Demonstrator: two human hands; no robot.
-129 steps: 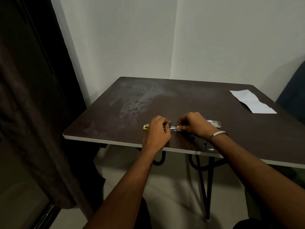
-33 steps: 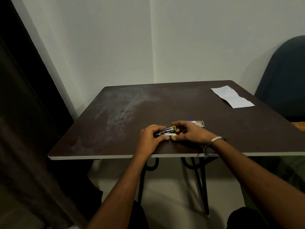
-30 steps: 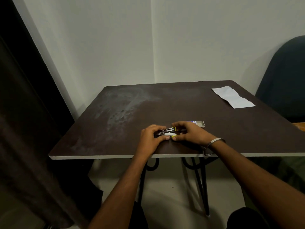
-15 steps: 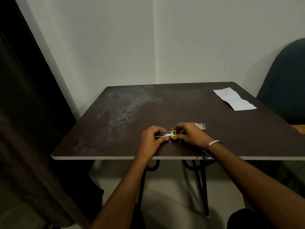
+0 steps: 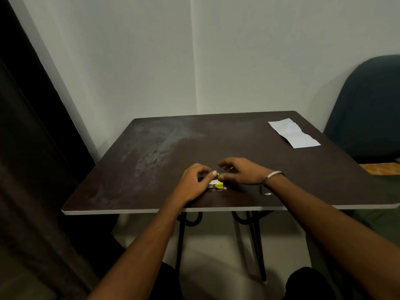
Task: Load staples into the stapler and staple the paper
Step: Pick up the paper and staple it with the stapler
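Observation:
A small metal stapler (image 5: 216, 184) with yellow ends lies on the dark table (image 5: 238, 144) near its front edge. My left hand (image 5: 194, 184) is closed around the stapler's left part, thumb on top. My right hand (image 5: 242, 171) hovers just right of the stapler, fingers spread, thumb tip touching the yellow end. A silver bangle (image 5: 271, 180) sits on that wrist. The folded white paper (image 5: 293, 135) lies at the table's far right corner. The staple box is hidden behind my right hand.
A dark blue chair back (image 5: 368, 109) stands at the right of the table. A dark curtain (image 5: 32, 169) hangs at the left. White walls meet in a corner behind the table. An orange-patterned surface (image 5: 383, 168) shows at the right edge.
The stapler's arm, earlier raised open between both hands, now lies closed. My right hand has lifted its fingers off and spread them. The camera has tilted slightly.

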